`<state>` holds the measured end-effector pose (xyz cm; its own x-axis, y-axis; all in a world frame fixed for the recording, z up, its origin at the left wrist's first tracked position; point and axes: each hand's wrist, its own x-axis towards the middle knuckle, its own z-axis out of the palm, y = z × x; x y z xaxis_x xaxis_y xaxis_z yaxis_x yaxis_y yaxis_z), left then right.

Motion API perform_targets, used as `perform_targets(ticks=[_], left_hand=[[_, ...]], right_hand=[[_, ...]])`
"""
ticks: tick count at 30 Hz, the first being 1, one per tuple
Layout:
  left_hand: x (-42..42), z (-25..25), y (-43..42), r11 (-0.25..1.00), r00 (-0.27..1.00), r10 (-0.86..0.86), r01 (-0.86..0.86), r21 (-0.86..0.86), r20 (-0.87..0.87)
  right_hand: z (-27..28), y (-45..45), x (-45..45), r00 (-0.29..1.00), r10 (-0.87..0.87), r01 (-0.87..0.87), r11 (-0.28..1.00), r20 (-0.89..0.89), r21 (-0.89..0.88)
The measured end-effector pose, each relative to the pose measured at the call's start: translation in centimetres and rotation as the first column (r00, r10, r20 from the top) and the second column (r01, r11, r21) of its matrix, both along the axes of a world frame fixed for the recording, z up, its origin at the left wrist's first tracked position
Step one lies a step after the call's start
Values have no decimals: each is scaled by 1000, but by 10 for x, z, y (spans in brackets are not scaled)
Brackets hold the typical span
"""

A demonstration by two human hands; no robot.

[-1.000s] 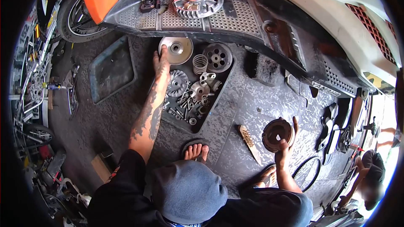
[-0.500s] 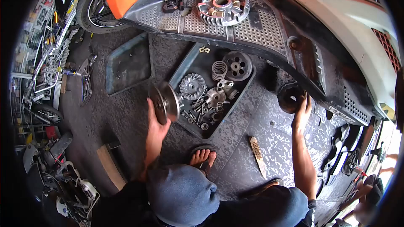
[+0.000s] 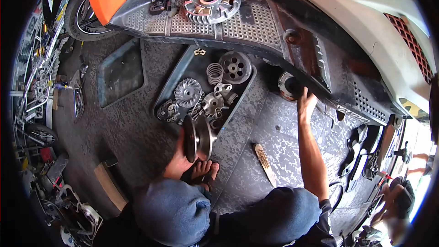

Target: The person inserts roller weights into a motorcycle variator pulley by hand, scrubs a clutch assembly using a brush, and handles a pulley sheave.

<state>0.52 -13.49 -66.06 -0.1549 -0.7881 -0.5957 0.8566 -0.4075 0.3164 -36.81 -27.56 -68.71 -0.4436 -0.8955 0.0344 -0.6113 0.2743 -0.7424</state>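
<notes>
My left hand [image 3: 179, 162] is closed around a metal pulley [image 3: 204, 138] with two wide discs, held edge-up above my foot, at the near end of the parts tray [image 3: 245, 95]. My right hand [image 3: 307, 105] grips the near edge of a ring-shaped part [image 3: 287, 86] with a pale, rusty rim and dark centre, under the edge of the scooter's footboard [image 3: 256, 27]. In the tray lie a finned fan disc [image 3: 188, 93], a coil spring [image 3: 215, 73], a round plate with holes [image 3: 235, 67] and several small metal parts.
A finned clutch-like part [image 3: 211, 4] and a small black part [image 3: 159, 4] rest on the footboard. A wooden-handled brush [image 3: 265, 163] lies on the floor. To the left are a second tray [image 3: 121, 75] and a wooden block [image 3: 109, 185]. A person [image 3: 397, 203] sits far right.
My left hand has brought the pulley down and right, uncovering parts at the tray's left. My right hand has raised and turned the ring-shaped part, showing its pale rim. The whole view has shifted.
</notes>
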Motion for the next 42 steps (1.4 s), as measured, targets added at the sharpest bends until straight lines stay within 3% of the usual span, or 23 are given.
perform_targets(ticks=[4, 7, 8, 9, 10, 11, 12, 13, 15, 16, 17, 18, 20, 22, 24, 26, 28, 34, 38, 39, 42], left_hand=[[-6, 5, -11, 983, 908, -149, 94, -157, -390], [-14, 10, -13, 962, 821, -244, 139, -234, -516], [-16, 13, -12, 960, 819, -256, 151, -237, -513], [-18, 15, -15, 958, 940, -249, 203, -202, -235], [-20, 18, -17, 959, 971, -230, 238, -155, 66], [-23, 32, -21, 975, 940, -203, 221, -35, 273], [-21, 22, -22, 982, 933, -139, 173, -75, 331], [-25, 33, -25, 967, 869, -103, 202, -157, 484], [-34, 40, -29, 926, 713, -39, 289, -243, 700], [-40, 37, -29, 907, 634, -24, 339, -250, 773], [-51, 49, -31, 883, 574, -12, 390, -261, 819], [-60, 46, -30, 869, 609, 2, 392, -302, 794], [-73, 46, -25, 758, 542, -16, 555, -343, 840], [-92, 47, -17, 754, 557, -35, 560, -344, 830], [-103, 47, -12, 720, 444, 31, 611, -328, 895], [-111, 48, -19, 573, 282, 339, 695, -434, 898], [-122, 51, -12, 590, 341, 198, 707, -389, 919], [-129, 55, -7, 533, 392, 203, 724, -437, 897], [-126, 54, -12, 416, 427, 285, 752, -512, 858], [-128, 53, -9, 423, 429, 248, 759, -495, 869], [-140, 48, 2, 432, 454, 181, 761, -485, 872]], right_hand=[[-15, 9, -8, 997, 62, -65, 995, -36, -78], [-29, 13, -16, 997, 59, -62, 996, -41, -65], [-37, 16, -17, 966, 3, -36, 992, -258, -121], [-40, 14, -19, 886, -68, -22, 982, -459, -188], [-9, 22, -1, 962, -124, 39, 943, -242, -332], [27, 36, 21, 995, -83, 57, 933, -59, -356], [48, 58, 36, 988, 37, 1, 968, 150, -249], [81, 82, 60, 870, 160, -140, 987, 466, -78], [103, 113, 101, 702, 436, -405, 895, 564, -187], [112, 122, 115, 653, 493, -466, 860, 575, -208], [120, 131, 125, 723, 417, -449, 890, 551, -85], [115, 132, 133, 784, 368, -342, 928, 499, -148], [116, 131, 127, 812, 248, -248, 966, 528, -72], [101, 139, 118, 880, 176, -149, 984, 440, -96], [92, 143, 105, 875, 146, -110, 988, 461, -104], [97, 148, 97, 882, 51, -30, 998, 468, -52], [98, 156, 87, 943, 73, -60, 997, 326, -49], [121, 162, 81, 982, 107, -119, 991, 154, 69], [127, 179, 81, 982, 170, -175, 983, 81, 59], [132, 182, 82, 987, 162, -161, 981, -2, 111], [138, 192, 78, 996, 88, -84, 985, -24, 149]])
